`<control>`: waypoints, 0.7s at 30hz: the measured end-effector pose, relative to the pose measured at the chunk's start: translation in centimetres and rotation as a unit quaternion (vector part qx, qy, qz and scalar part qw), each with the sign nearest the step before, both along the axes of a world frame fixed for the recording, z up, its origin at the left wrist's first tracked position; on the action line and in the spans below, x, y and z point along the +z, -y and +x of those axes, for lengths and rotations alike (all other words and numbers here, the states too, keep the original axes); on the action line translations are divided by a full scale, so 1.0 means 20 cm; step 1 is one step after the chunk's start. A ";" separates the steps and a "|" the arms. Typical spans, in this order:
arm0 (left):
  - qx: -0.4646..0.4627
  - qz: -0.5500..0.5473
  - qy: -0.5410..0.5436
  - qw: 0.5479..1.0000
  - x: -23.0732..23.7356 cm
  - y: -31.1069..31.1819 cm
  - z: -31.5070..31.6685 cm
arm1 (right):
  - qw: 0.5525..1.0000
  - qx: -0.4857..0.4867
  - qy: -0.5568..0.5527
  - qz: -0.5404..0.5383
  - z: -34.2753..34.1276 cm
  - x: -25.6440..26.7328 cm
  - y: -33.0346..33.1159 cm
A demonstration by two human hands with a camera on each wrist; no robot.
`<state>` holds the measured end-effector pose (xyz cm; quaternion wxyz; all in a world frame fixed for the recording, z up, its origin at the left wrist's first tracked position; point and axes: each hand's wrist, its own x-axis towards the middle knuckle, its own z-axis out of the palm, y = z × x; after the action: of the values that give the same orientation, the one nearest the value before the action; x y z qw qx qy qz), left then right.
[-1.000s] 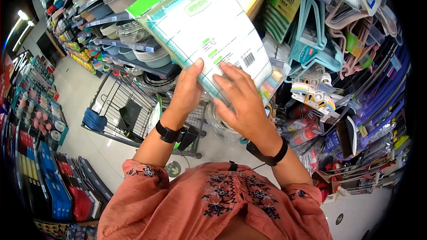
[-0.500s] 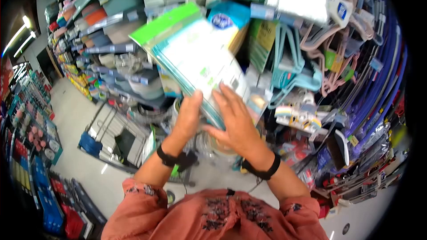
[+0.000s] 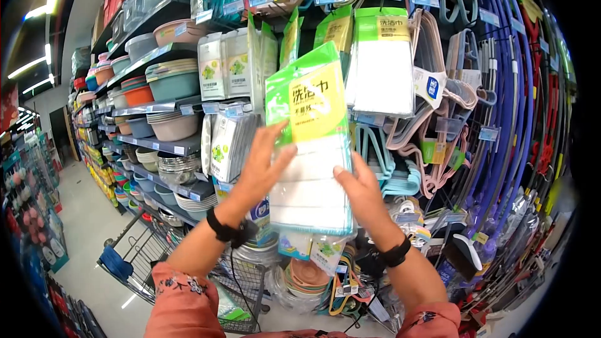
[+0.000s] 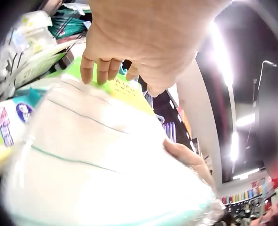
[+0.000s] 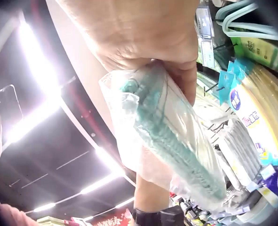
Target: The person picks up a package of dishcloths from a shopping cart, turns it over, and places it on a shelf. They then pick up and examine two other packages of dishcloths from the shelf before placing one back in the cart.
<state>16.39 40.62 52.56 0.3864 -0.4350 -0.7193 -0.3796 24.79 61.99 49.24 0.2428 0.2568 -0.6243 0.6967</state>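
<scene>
A clear pack of white cloths (image 3: 310, 191) with a green and yellow label stands nearly upright in the head view, front outward. The right hand (image 3: 363, 194) grips its right edge, thumb on the front. Against the label's left part rest the fingers of the left hand (image 3: 260, 166), loosely extended. In the left wrist view the left hand (image 4: 139, 47) has fingertips on the label above the white cloths (image 4: 92, 155). From the right wrist view, the right hand (image 5: 148, 42) holds the pack (image 5: 176, 136) by one side, its teal folded edges showing.
Similar cloth packs (image 3: 382, 66) hang behind, with hangers (image 3: 400, 175) to their right. Bowls and basins (image 3: 172, 84) fill shelves on the left. A wire cart (image 3: 134, 247) stands at lower left beside the aisle floor (image 3: 81, 213). Long poles (image 3: 516, 87) line the right.
The pack has turned from its barcode side to its labelled front and now stands more upright. Both hands have shifted on it, the left onto the front. The head view has tilted up toward the shelves.
</scene>
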 end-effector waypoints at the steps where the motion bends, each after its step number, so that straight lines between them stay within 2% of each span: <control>1: 0.033 -0.001 -0.044 0.998 0.07 0.01 -0.06 | 1.000 0.003 -0.005 -0.002 -0.01 0.06 -0.01; 2: 0.067 -0.003 -0.086 0.994 0.14 0.01 -0.13 | 1.000 0.012 -0.002 0.000 -0.02 0.10 -0.02; 3: 0.051 0.016 -0.092 0.994 0.20 0.01 -0.21 | 1.000 0.020 0.000 0.002 -0.05 0.15 -0.04; 6: 0.106 0.040 -0.132 0.985 0.39 0.03 -0.47 | 0.999 0.043 0.003 -0.007 -0.14 0.29 -0.06; 9: 0.072 0.051 -0.125 0.988 0.59 0.05 -0.71 | 0.999 0.054 0.001 -0.004 -0.26 0.41 -0.07; 13: 0.039 0.063 -0.042 0.996 0.86 0.08 -0.94 | 0.997 0.074 0.018 -0.002 -0.44 0.56 -0.06; 17: 0.021 0.076 -0.088 0.993 1.06 0.12 -1.10 | 0.996 0.084 -0.010 -0.002 -0.63 0.71 -0.02; 21: 0.023 0.075 -0.058 0.995 1.22 0.15 -1.19 | 0.995 0.091 -0.023 0.016 -0.79 0.83 0.00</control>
<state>-7.34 37.67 76.91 0.4676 -0.4089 -0.6752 -0.3979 8.89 62.08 65.74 0.1885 0.3322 -0.6036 0.6998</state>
